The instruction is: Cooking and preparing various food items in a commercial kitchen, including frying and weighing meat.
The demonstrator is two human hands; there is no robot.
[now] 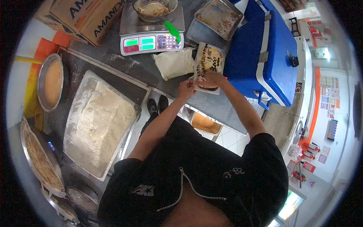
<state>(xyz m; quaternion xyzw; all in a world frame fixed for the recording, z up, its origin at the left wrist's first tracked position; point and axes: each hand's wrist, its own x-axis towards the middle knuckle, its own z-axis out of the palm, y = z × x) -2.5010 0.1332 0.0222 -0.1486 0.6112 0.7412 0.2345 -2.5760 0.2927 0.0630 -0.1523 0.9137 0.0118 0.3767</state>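
Note:
My left hand (pixel 186 89) is at the near left corner of a clear plastic container (pixel 214 91) with handwriting on it, its fingertips close together. My right hand (pixel 212 80) lies over the near end of the same container, fingers bent; what lies under them is partly hidden. A strip or flap with writing runs along the container's left side. Touching or nearly touching that side is a white plastic bag (pixel 175 63). Behind the bag stands a digital scale (pixel 139 44) bearing a glass bowl (pixel 154 10) with pale pieces in liquid, and a green-handled tool (pixel 172 31) lies across its keypad.
A blue cooler (pixel 244 62) stands at the right, with stained metal trays (pixel 219 18) beside it. At the left are a large tub of flour (pixel 99 124), a metal bowl of orange liquid (pixel 53 82) and several pans. Cardboard boxes (pixel 85 20) stand at the back left.

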